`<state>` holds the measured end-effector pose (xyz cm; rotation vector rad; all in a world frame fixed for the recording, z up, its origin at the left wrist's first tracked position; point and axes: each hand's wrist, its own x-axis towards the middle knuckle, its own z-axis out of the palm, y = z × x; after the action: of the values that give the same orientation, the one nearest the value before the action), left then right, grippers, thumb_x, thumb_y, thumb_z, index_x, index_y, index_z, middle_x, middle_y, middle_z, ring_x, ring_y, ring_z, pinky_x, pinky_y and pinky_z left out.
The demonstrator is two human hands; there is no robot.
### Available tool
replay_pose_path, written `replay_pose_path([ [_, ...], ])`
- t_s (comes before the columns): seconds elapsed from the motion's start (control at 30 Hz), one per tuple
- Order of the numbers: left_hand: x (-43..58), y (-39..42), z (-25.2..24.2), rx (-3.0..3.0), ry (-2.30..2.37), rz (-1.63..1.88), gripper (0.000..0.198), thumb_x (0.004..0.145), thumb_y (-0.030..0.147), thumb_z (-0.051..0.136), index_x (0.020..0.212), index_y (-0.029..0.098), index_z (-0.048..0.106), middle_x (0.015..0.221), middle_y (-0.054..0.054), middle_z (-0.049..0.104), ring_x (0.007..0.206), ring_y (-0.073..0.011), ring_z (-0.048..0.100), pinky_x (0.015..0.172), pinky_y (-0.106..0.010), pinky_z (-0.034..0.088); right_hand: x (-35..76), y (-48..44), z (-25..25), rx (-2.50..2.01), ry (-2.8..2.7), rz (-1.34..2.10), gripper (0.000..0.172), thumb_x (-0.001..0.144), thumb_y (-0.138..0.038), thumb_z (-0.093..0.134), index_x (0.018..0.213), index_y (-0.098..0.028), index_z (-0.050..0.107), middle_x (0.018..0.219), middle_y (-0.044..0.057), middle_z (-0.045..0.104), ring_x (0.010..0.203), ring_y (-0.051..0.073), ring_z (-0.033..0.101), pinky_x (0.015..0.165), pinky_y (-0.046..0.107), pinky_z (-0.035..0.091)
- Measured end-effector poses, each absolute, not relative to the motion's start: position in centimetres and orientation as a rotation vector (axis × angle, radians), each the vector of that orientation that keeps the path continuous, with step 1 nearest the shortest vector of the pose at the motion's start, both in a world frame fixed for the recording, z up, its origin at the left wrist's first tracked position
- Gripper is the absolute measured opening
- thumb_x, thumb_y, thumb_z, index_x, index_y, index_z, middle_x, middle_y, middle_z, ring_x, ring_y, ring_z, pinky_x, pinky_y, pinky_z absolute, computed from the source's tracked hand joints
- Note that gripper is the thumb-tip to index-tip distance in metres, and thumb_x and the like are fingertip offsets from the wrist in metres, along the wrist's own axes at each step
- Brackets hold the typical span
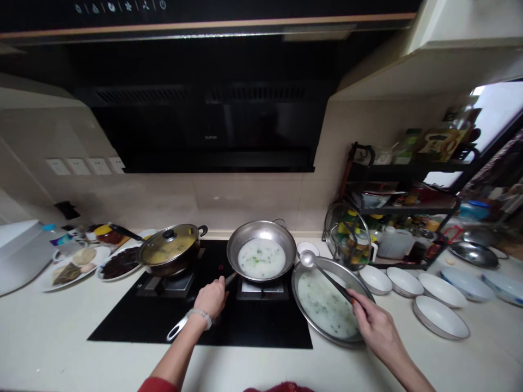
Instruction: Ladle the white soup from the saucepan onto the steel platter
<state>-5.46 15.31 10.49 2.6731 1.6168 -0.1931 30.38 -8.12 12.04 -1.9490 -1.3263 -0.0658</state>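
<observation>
My left hand (211, 299) is wrapped round the long handle of a steel wok (261, 233) on the right burner. White soup with green bits (261, 258) lies in the wok. In my right hand (376, 325) is a ladle (309, 259) with a dark handle, its bowl over the back left rim of a large metal basin (300, 305). More of the white soup with green pieces (327, 305) fills much of that basin, which stands on the counter beside the stove.
A lidded pan (168, 249) sits on the left burner. Plates of food (102, 256) stand farther left. White bowls (441, 317) line the counter at right, before a black rack (408, 209) of bottles. A range hood (212, 130) hangs above.
</observation>
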Motion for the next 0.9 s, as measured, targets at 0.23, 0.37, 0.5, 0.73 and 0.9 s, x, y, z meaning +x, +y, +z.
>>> replay_pose_path([
  [0.23, -5.5, 15.3, 10.4, 2.686, 1.6, -0.167, 0.038, 0.09, 0.028, 0.037, 0.122, 0.009, 0.046, 0.106, -0.018, 0.064, 0.093, -0.0278, 0.065, 0.075, -0.037, 0.05, 25.8, -3.4, 15.2, -1.914, -1.336, 0.27, 0.043, 0.083, -0.034, 0.04, 0.11, -0.015, 0.068, 0.09, 0.011, 0.074, 0.084, 0.023, 0.069, 0.078, 0.033, 0.053],
  [0.37, -5.5, 15.3, 10.4, 2.669, 1.605, -0.162, 0.036, 0.09, 0.028, 0.038, 0.119, 0.01, 0.048, 0.106, -0.018, 0.064, 0.094, -0.0276, 0.065, 0.076, -0.036, 0.05, 24.1, -0.5, 15.5, -1.893, -1.496, 0.29, 0.043, 0.084, -0.028, 0.036, 0.109, -0.015, 0.068, 0.099, 0.011, 0.073, 0.094, 0.024, 0.066, 0.085, 0.034, 0.05],
  [0.5, -5.4, 15.2, 10.6, 2.666, 1.599, -0.159, 0.036, 0.09, 0.028, 0.038, 0.118, 0.009, 0.048, 0.106, -0.018, 0.064, 0.093, -0.0277, 0.065, 0.077, -0.037, 0.05, 23.2, 1.6, 15.5, -1.935, -1.667, 0.273, 0.044, 0.085, -0.021, 0.033, 0.114, -0.013, 0.066, 0.106, 0.013, 0.071, 0.099, 0.024, 0.065, 0.089, 0.035, 0.046],
  [0.73, -5.3, 15.1, 10.8, 2.662, 1.598, -0.169, 0.036, 0.09, 0.029, 0.038, 0.118, 0.01, 0.048, 0.106, -0.018, 0.064, 0.093, -0.0281, 0.065, 0.076, -0.038, 0.05, 22.7, 3.1, 15.5, -1.983, -1.763, 0.266, 0.043, 0.086, -0.016, 0.034, 0.115, -0.012, 0.065, 0.105, 0.016, 0.071, 0.097, 0.024, 0.065, 0.087, 0.032, 0.045],
  [0.9, -5.3, 15.1, 11.0, 2.668, 1.597, -0.177, 0.037, 0.09, 0.029, 0.037, 0.118, 0.009, 0.048, 0.105, -0.018, 0.064, 0.091, -0.0288, 0.066, 0.075, -0.039, 0.051, 22.6, 3.5, 15.4, -1.989, -1.811, 0.271, 0.044, 0.087, -0.015, 0.032, 0.117, -0.011, 0.064, 0.108, 0.015, 0.07, 0.099, 0.023, 0.065, 0.088, 0.03, 0.044],
])
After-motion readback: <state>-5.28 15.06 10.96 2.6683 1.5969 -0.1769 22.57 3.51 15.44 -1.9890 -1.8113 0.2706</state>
